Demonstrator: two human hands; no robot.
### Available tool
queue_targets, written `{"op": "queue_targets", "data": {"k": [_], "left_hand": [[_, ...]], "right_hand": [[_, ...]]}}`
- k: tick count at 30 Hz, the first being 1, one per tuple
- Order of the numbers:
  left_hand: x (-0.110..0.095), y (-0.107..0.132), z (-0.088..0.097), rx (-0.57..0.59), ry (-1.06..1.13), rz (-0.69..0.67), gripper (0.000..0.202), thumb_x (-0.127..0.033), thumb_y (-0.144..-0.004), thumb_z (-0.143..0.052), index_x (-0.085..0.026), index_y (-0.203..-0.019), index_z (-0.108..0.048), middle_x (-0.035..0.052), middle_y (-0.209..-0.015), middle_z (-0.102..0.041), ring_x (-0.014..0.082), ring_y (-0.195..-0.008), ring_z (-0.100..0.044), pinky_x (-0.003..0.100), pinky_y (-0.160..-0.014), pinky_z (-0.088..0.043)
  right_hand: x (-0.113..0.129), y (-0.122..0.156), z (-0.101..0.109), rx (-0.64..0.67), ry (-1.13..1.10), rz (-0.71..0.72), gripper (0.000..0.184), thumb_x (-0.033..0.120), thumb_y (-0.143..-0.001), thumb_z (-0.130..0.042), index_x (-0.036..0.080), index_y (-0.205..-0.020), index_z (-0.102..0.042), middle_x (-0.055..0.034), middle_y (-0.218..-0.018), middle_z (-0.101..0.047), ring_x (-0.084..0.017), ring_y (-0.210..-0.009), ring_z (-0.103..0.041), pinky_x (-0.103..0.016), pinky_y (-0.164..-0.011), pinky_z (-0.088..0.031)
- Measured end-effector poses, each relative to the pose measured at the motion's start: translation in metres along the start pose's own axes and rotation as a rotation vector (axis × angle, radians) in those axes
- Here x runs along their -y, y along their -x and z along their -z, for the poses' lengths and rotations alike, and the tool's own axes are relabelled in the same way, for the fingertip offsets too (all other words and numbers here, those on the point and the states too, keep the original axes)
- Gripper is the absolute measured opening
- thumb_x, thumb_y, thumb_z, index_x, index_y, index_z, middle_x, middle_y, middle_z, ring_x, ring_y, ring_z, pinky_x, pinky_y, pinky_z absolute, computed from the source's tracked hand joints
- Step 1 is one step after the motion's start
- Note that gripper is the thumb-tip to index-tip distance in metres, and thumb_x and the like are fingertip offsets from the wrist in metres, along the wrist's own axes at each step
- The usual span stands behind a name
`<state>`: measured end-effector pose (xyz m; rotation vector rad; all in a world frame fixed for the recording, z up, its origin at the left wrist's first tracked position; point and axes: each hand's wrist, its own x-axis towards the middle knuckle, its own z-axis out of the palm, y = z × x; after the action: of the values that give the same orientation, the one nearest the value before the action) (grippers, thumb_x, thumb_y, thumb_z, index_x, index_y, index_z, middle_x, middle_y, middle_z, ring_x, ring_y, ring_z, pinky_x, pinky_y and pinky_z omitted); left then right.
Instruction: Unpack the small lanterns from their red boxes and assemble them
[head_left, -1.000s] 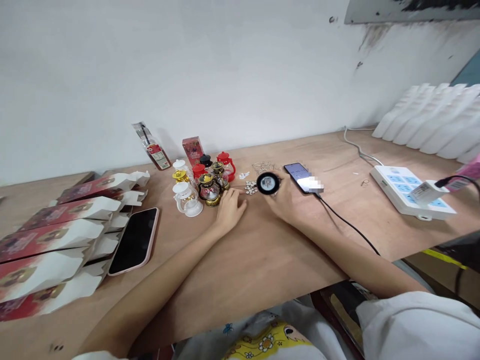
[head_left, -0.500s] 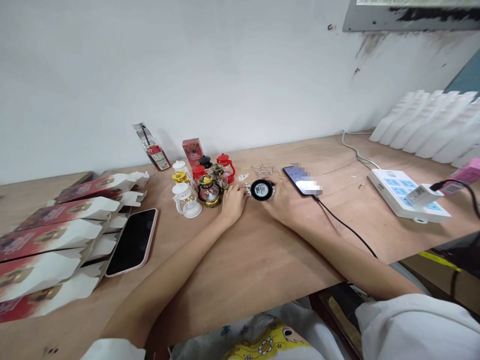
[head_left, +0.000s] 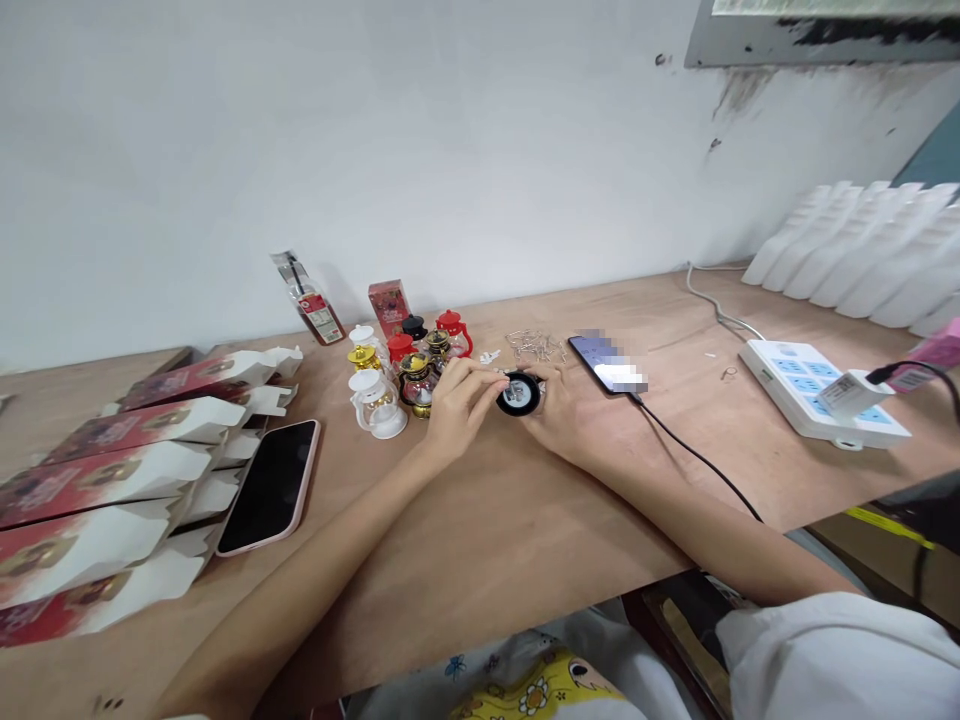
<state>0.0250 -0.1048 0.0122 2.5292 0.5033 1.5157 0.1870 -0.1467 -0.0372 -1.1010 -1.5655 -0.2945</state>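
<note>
In the head view, my right hand (head_left: 559,415) is closed around a small black round lantern base (head_left: 517,404), its open underside turned up toward me. Something pale and silvery shows inside the rim. My left hand (head_left: 456,408) reaches over from the left with thumb and fingertips pinched together at the base's inner edge; whatever they hold is too small to make out. Just left of that hand stand several small lanterns, among them a white lantern (head_left: 381,410), a bronze lantern (head_left: 417,382) and a red lantern (head_left: 454,335).
Small metal wire pieces (head_left: 536,346) and white bits (head_left: 489,357) lie behind my hands. A charging phone (head_left: 592,362) and a power strip (head_left: 817,390) are on the right. Opened red-and-white boxes (head_left: 142,465) and another phone (head_left: 270,485) occupy the left.
My left hand has lifted from the tabletop beside the lantern base and now pinches at its open underside. The base, in my right hand, has tilted and shifted slightly toward me.
</note>
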Motion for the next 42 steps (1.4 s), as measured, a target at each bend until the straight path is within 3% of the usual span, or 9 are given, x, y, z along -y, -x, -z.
{"op": "queue_targets", "data": {"k": [5, 14, 18, 22, 24, 27, 32, 36, 42], "left_hand": [[0.002, 0.003, -0.001, 0.051, -0.048, -0.086, 0.011, -0.025, -0.087, -0.056, -0.019, -0.086, -0.066, 0.0043, -0.082, -0.063, 0.0154, -0.08, -0.052, 0.031, -0.074, -0.043], [-0.001, 0.005, -0.005, 0.006, -0.102, -0.094, 0.01, -0.027, -0.083, -0.061, -0.019, -0.082, -0.068, 0.004, -0.084, -0.061, 0.0152, -0.081, -0.053, 0.032, -0.074, -0.041], [-0.002, 0.002, -0.005, -0.066, -0.015, -0.022, 0.008, -0.027, -0.082, -0.063, -0.019, -0.082, -0.067, 0.0025, -0.083, -0.059, 0.0144, -0.081, -0.054, 0.031, -0.076, -0.043], [0.005, -0.001, -0.007, -0.122, 0.077, 0.156, 0.009, -0.026, -0.085, -0.06, -0.018, -0.082, -0.064, 0.0013, -0.082, -0.059, 0.0131, -0.079, -0.055, 0.027, -0.071, -0.044], [0.015, 0.001, -0.012, -0.07, 0.07, 0.242, 0.011, -0.025, -0.086, -0.057, -0.018, -0.082, -0.063, 0.0012, -0.081, -0.06, 0.0131, -0.078, -0.055, 0.026, -0.07, -0.044], [0.036, 0.005, -0.025, 0.141, -0.058, 0.313, 0.011, -0.023, -0.086, -0.057, -0.017, -0.084, -0.065, 0.0024, -0.083, -0.062, 0.0156, -0.08, -0.055, 0.03, -0.075, -0.043], [0.056, 0.006, -0.046, 0.502, -0.383, 0.245, 0.015, -0.028, -0.085, -0.058, -0.02, -0.09, -0.069, 0.0065, -0.097, -0.064, 0.0231, -0.092, -0.052, 0.036, -0.079, -0.04], [0.051, 0.001, -0.054, 0.547, -0.453, 0.234, 0.017, -0.029, -0.086, -0.056, -0.02, -0.086, -0.071, 0.0075, -0.097, -0.064, 0.0252, -0.097, -0.052, 0.037, -0.079, -0.04], [0.045, 0.003, -0.047, 0.48, -0.441, 0.235, 0.012, -0.021, -0.085, -0.057, -0.017, -0.087, -0.068, 0.0085, -0.095, -0.065, 0.0236, -0.093, -0.055, 0.036, -0.077, -0.042]], "right_hand": [[0.006, 0.002, -0.002, 0.025, -0.027, 0.005, 0.041, 0.025, -0.076, -0.063, 0.024, -0.112, -0.044, -0.0082, -0.103, -0.061, -0.025, -0.1, -0.056, -0.046, -0.083, -0.05], [0.013, 0.0, -0.001, -0.022, 0.014, 0.068, 0.037, 0.026, -0.078, -0.062, 0.023, -0.11, -0.044, -0.0075, -0.101, -0.061, -0.023, -0.096, -0.056, -0.042, -0.079, -0.051], [0.011, 0.0, -0.001, -0.009, -0.008, 0.046, 0.036, 0.027, -0.078, -0.062, 0.022, -0.109, -0.044, -0.0079, -0.102, -0.061, -0.023, -0.097, -0.056, -0.041, -0.08, -0.051], [-0.002, 0.0, 0.0, -0.016, 0.015, -0.043, 0.04, 0.027, -0.076, -0.065, 0.02, -0.111, -0.045, -0.0096, -0.104, -0.06, -0.024, -0.099, -0.055, -0.042, -0.083, -0.049], [-0.012, -0.001, 0.0, -0.05, 0.047, -0.084, 0.043, 0.027, -0.075, -0.066, 0.02, -0.112, -0.045, -0.0095, -0.105, -0.059, -0.025, -0.101, -0.053, -0.043, -0.084, -0.048], [-0.024, -0.003, 0.001, -0.086, 0.084, -0.121, 0.045, 0.029, -0.074, -0.066, 0.02, -0.113, -0.046, -0.0093, -0.107, -0.057, -0.025, -0.101, -0.052, -0.044, -0.084, -0.047], [-0.025, -0.004, 0.001, -0.081, 0.118, -0.098, 0.041, 0.027, -0.076, -0.064, 0.02, -0.113, -0.048, -0.0096, -0.107, -0.059, -0.027, -0.102, -0.052, -0.047, -0.088, -0.045], [-0.019, -0.004, 0.0, -0.059, 0.116, -0.061, 0.037, 0.027, -0.078, -0.063, 0.021, -0.111, -0.05, -0.009, -0.105, -0.061, -0.027, -0.099, -0.054, -0.047, -0.086, -0.045], [-0.015, -0.004, 0.002, -0.027, 0.104, -0.081, 0.035, 0.027, -0.077, -0.063, 0.019, -0.109, -0.051, -0.0101, -0.103, -0.062, -0.028, -0.1, -0.054, -0.048, -0.087, -0.045]]}}
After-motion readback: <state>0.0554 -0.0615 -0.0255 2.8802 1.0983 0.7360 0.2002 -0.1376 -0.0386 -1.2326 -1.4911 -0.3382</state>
